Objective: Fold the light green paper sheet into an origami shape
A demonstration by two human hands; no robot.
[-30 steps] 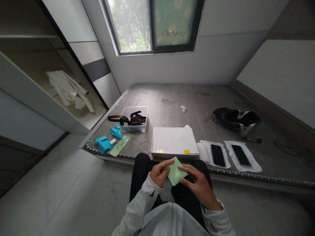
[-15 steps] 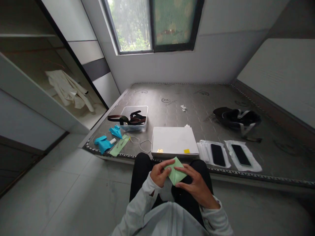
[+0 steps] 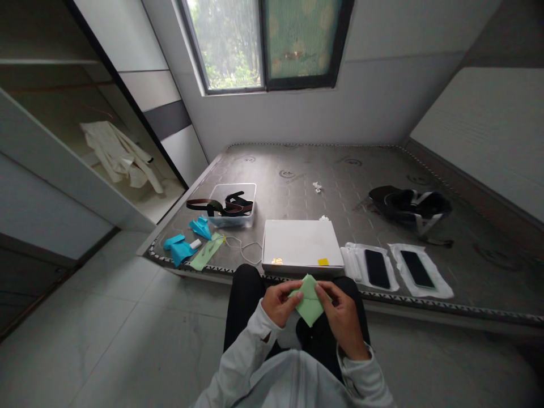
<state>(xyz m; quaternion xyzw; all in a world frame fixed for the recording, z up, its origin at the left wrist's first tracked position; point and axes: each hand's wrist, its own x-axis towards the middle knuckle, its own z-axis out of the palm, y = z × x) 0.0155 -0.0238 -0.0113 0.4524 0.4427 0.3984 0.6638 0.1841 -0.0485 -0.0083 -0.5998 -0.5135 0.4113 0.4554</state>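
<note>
A folded piece of light green paper (image 3: pixel 310 306), diamond-shaped with a crease across it, is held up over my lap. My left hand (image 3: pixel 281 302) pinches its left corner between thumb and fingers. On the opposite corner, my right hand (image 3: pixel 342 313) grips the paper with the thumb on the near face and the fingers behind. Just beyond the paper lies a flat white box (image 3: pixel 300 242) with a small yellow sticker (image 3: pixel 323 262) on its front edge.
On the mattress (image 3: pixel 289 195) are a clear plastic bin (image 3: pixel 244 222) with belts, blue folded papers (image 3: pixel 180 250), a green strip (image 3: pixel 207 251) and a white cable (image 3: pixel 242 246). Rightward lie two phones (image 3: pixel 377 269) on white wrapping and a dark cap (image 3: pixel 410 205).
The green paper has been turned so another face shows. My right hand has shifted from flat fingers over it to a pinch at its right corner.
</note>
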